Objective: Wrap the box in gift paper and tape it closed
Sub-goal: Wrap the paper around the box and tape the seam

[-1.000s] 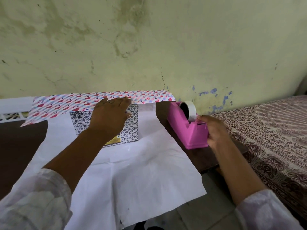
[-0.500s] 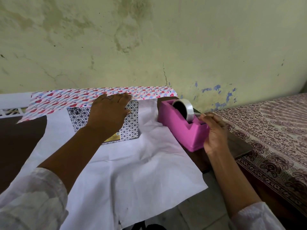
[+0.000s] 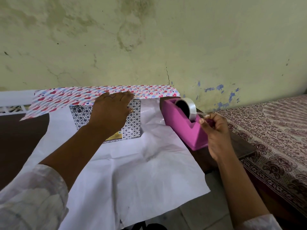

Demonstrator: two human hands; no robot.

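A blue-and-white patterned box [image 3: 132, 120] lies on gift paper [image 3: 142, 171] spread white side up. The paper's far edge [image 3: 66, 98], printed with red hearts, is folded over the box's far side. My left hand [image 3: 110, 112] lies flat on the box top, its fingers holding that folded edge down. A pink tape dispenser [image 3: 184, 125] with a clear tape roll [image 3: 187, 107] stands right of the box. My right hand [image 3: 216, 130] pinches the tape's free end [image 3: 201, 114] and holds a short strip drawn out from the roll.
The dark wooden table [image 3: 20, 140] ends close to the right of the dispenser, at its corner [image 3: 245, 151]. A bed with a patterned maroon cover [image 3: 274, 130] stands to the right. A stained green wall [image 3: 149, 47] rises right behind the table.
The dispenser has slid left and nearer to the box. My right hand went from gripping the dispenser's front to pinching the tape end and drawing it out. The left hand stays put.
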